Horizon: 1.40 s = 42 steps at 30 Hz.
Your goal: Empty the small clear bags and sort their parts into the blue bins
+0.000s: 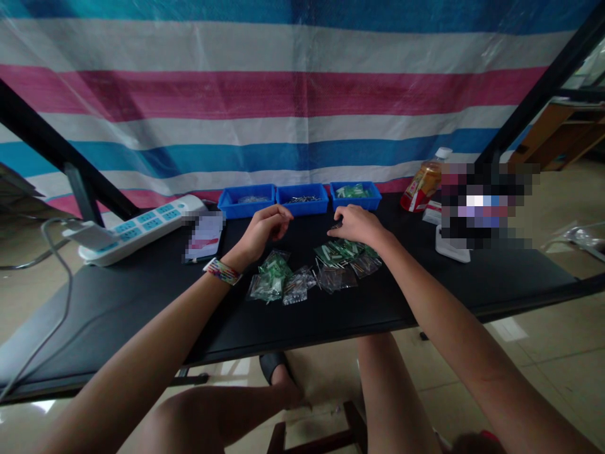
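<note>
My left hand (pixel 265 228) hovers over the black table (pixel 142 296) with its fingers curled inward; I cannot make out anything in them. A striped band circles that wrist. My right hand (pixel 355 226) rests palm down, its fingertips pinched on a small dark thing I cannot make out, just behind a pile of small clear bags (pixel 347 260) with green parts. More such bags (pixel 276 280) lie in front of my left hand. Three blue trays (pixel 300 199) stand in a row behind both hands; the right one holds green parts.
A white power strip (pixel 142 228) with a grey cable lies at the left. A paper slip (pixel 204 236) lies next to it. A bottle (pixel 424 183) and a white stand (pixel 452 247) are at the right. A striped tarp hangs behind the table.
</note>
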Each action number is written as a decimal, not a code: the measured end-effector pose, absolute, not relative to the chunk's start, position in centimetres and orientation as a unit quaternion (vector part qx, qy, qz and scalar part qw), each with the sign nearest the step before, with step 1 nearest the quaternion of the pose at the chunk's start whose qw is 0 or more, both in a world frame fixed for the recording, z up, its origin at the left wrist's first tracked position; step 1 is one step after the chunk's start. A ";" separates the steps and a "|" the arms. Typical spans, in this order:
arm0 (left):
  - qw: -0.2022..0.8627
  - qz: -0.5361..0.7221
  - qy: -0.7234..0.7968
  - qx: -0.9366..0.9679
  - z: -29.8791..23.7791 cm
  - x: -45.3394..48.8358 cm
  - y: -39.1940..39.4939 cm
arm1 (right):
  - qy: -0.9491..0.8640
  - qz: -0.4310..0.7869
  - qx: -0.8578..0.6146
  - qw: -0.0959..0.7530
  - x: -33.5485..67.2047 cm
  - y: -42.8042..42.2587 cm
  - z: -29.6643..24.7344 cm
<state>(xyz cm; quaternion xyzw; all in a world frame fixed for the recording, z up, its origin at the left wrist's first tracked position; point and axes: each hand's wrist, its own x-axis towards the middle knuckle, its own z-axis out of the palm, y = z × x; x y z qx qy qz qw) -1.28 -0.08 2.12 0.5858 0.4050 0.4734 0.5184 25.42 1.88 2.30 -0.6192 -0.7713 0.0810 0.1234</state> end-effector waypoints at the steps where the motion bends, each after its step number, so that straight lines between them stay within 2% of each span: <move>1: 0.519 0.473 0.405 0.586 2.1 -1.3 -0.1 | -0.775 0.079 -0.617 0.114 25.3 1.8 2.4; 7: 0.520 0.469 0.410 0.584 2.0 -1.2 -0.1 | -0.811 -0.008 -0.575 0.109 24.5 0.8 2.3; 10: 0.517 0.466 0.409 0.590 1.9 -1.2 -0.1 | -0.817 -0.015 -0.554 0.162 23.9 0.6 2.0; 13: 0.500 0.461 0.410 0.608 1.8 -1.2 -0.3 | -0.801 0.108 -0.503 0.305 23.1 1.1 1.5; 16: 0.462 0.457 0.410 0.640 1.7 -1.0 -0.4 | -0.732 0.332 -0.422 0.419 22.0 1.7 1.0; 19: 0.454 0.446 0.392 0.665 1.5 -0.8 -0.4 | -0.662 0.476 -0.353 0.458 21.1 1.8 0.6; 24: 0.473 0.446 0.373 0.662 1.5 -0.7 -0.4 | -0.617 0.544 -0.331 0.462 20.3 1.1 0.3; 33: 0.466 0.443 0.403 0.652 2.0 -0.9 -0.6 | -0.625 0.539 -0.335 0.455 19.7 0.6 0.4; 38: 0.469 0.406 0.420 0.662 1.7 -1.1 -0.3 | -0.645 0.484 -0.337 0.486 19.6 0.5 0.2; 42: 0.492 0.431 0.422 0.628 1.8 -1.2 -0.2 | -0.695 0.403 -0.321 0.502 19.7 0.5 0.0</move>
